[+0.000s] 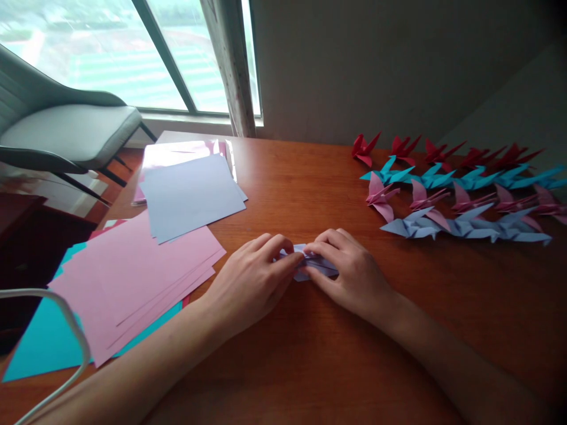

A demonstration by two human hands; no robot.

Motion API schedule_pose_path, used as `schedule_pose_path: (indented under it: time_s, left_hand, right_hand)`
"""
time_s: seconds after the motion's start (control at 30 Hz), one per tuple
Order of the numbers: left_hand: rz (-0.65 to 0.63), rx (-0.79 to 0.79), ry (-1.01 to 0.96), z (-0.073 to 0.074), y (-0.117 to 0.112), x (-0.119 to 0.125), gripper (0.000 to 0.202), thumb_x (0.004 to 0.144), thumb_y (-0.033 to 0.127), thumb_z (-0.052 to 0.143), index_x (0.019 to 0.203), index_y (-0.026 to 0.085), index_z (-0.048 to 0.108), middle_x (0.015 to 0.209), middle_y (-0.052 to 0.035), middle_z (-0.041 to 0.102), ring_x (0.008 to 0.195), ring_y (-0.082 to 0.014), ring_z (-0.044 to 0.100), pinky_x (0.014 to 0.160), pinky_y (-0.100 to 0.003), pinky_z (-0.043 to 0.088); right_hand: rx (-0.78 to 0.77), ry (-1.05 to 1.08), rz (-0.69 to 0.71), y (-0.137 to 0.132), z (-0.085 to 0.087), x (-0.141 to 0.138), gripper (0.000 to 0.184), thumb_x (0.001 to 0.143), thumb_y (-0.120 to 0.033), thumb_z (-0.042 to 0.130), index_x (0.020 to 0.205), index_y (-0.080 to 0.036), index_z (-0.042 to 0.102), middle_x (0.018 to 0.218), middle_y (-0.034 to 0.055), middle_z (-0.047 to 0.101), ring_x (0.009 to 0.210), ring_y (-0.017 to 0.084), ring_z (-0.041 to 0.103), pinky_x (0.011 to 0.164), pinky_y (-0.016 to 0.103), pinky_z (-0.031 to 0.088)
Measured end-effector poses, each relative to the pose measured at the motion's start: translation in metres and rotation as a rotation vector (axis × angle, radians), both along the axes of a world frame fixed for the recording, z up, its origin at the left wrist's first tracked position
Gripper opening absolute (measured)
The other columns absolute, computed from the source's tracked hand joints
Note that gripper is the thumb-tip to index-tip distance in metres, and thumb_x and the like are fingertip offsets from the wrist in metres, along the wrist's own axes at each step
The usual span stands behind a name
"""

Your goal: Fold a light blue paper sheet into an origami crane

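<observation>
A small folded piece of pale lavender paper (303, 275) lies on the wooden table between my two hands. From the left, my left hand (259, 268) grips it with thumb and fingers pinched together. My right hand (349, 268) holds its other side, the thumb along the near edge and the fingers curled over the top. Much of the paper is hidden under my fingers, so its exact folded shape cannot be made out.
Rows of paper cranes stand at the right: red (364, 149), turquoise (390, 172), pink (380, 198) and pale lavender (410, 225). Lavender sheets (195, 198) and pink sheets (146, 265) lie left, over turquoise paper (42, 342). A white cable (73, 321) curves in front.
</observation>
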State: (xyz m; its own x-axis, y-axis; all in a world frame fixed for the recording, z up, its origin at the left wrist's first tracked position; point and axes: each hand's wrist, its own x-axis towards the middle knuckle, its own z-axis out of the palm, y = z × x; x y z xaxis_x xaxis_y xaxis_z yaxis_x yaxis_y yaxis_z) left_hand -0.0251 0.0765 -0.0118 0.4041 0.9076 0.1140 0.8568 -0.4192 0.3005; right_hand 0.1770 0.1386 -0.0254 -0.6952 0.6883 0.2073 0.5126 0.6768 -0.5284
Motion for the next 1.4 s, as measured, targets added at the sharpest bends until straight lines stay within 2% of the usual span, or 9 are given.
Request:
schedule_pose_path:
  time_s: [0.17, 0.33, 0.47, 0.67, 0.9, 1.1, 1.4]
  left_hand:
    - [-0.019, -0.012, 0.021, 0.0015, 0.0, -0.001, 0.032, 0.098, 0.028, 0.047, 0.128, 0.023, 0.058, 0.112, -0.0083, 0.062, 0.097, -0.0237, 0.055, 0.084, -0.04, 0.049]
    - [-0.037, 0.01, 0.025, 0.0033, 0.0003, -0.0021, 0.034, 0.096, 0.037, 0.052, 0.126, 0.024, 0.059, 0.118, -0.0091, 0.061, 0.105, -0.0279, 0.053, 0.09, -0.047, 0.048]
    - [-0.038, 0.054, 0.024, 0.0024, -0.0003, -0.0029, 0.036, 0.095, 0.03, 0.052, 0.13, 0.023, 0.057, 0.128, -0.0103, 0.059, 0.115, -0.0302, 0.051, 0.095, -0.049, 0.045]
    - [-0.094, 0.093, 0.031, -0.0025, 0.0018, -0.0072, 0.042, 0.093, 0.014, 0.05, 0.134, 0.021, 0.054, 0.133, -0.0087, 0.059, 0.12, -0.0263, 0.052, 0.101, -0.045, 0.043]
    - [-0.103, 0.088, 0.001, -0.0022, 0.0029, -0.0074, 0.037, 0.094, 0.015, 0.049, 0.129, 0.02, 0.057, 0.13, -0.0071, 0.063, 0.117, -0.0241, 0.055, 0.099, -0.041, 0.044]
    - [-0.089, 0.007, -0.001, 0.0028, 0.0, -0.0063, 0.054, 0.08, 0.01, 0.053, 0.133, 0.02, 0.053, 0.136, -0.0069, 0.06, 0.121, -0.0273, 0.053, 0.102, -0.046, 0.042]
    - [-0.094, 0.035, -0.007, 0.0002, 0.0009, -0.0064, 0.044, 0.088, 0.011, 0.05, 0.13, 0.021, 0.056, 0.132, -0.0056, 0.062, 0.116, -0.0252, 0.055, 0.099, -0.044, 0.045]
  right_hand:
    - [0.007, -0.019, 0.064, 0.0026, 0.0031, 0.0024, 0.021, 0.086, -0.026, 0.067, 0.106, -0.021, 0.065, 0.102, 0.0062, 0.063, 0.094, 0.023, 0.055, 0.083, 0.039, 0.05]
    - [0.063, -0.058, 0.092, 0.005, 0.0025, 0.004, 0.018, 0.09, -0.026, 0.063, 0.106, -0.018, 0.065, 0.101, 0.0076, 0.064, 0.092, 0.023, 0.057, 0.082, 0.039, 0.05]
    - [0.09, -0.052, 0.096, 0.0067, 0.0012, 0.0051, 0.017, 0.092, -0.026, 0.059, 0.105, -0.017, 0.066, 0.101, 0.0082, 0.064, 0.092, 0.023, 0.058, 0.082, 0.038, 0.05]
    - [0.101, -0.05, 0.097, 0.0056, 0.002, 0.0051, 0.019, 0.094, -0.024, 0.055, 0.107, -0.017, 0.066, 0.101, 0.0078, 0.065, 0.091, 0.023, 0.058, 0.082, 0.039, 0.051]
    - [0.144, -0.02, 0.1, 0.005, 0.0016, 0.0046, 0.019, 0.097, -0.023, 0.051, 0.104, -0.017, 0.068, 0.097, 0.0077, 0.066, 0.09, 0.021, 0.06, 0.082, 0.036, 0.051]
    - [0.191, -0.009, 0.099, 0.0062, 0.0004, 0.0052, 0.019, 0.098, -0.022, 0.05, 0.101, -0.017, 0.068, 0.094, 0.0075, 0.068, 0.087, 0.021, 0.061, 0.08, 0.035, 0.051]
    - [0.207, 0.046, 0.094, 0.0061, -0.0001, 0.0047, 0.021, 0.098, -0.02, 0.049, 0.095, -0.016, 0.069, 0.092, 0.008, 0.068, 0.084, 0.02, 0.061, 0.076, 0.034, 0.05]
